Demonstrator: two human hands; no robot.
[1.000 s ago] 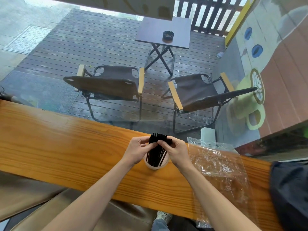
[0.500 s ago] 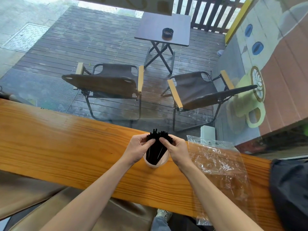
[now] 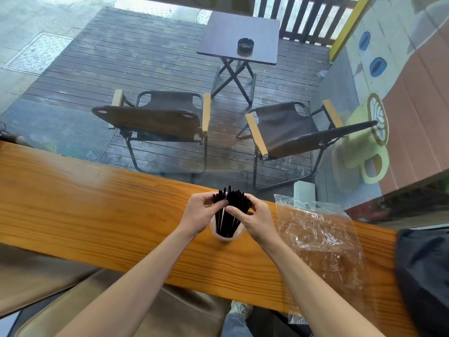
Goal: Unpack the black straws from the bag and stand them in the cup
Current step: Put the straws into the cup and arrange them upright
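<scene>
My left hand [image 3: 200, 212] and my right hand [image 3: 255, 218] are both curled around the top of the black straws [image 3: 232, 203], fingers and thumbs pinching the bundle from either side just above the cup [image 3: 227, 235]. The straws already stand in the cup, which sits on the wooden counter [image 3: 97, 210] close to its far edge, right by the window glass. The biggest risk, as I judge it, is the cup itself: it looks light and narrow, and the straws rise well above its rim, so any sideways push from my fingers could tip the whole thing over and scatter the straws along the counter or off its edge. A few straws lean apart from the rest on the left side of the bundle; if I let go unevenly they could fan out and drag the cup off balance, or spring out. Pinching too hard might also crease the thin tubes. As for what holds what: the cup holds what looks like all the straws, their lower ends down inside it. The clear plastic bag [image 3: 320, 242] lies flat and crumpled on the counter just to the right of my right hand, and I see nothing dark left in it.
</scene>
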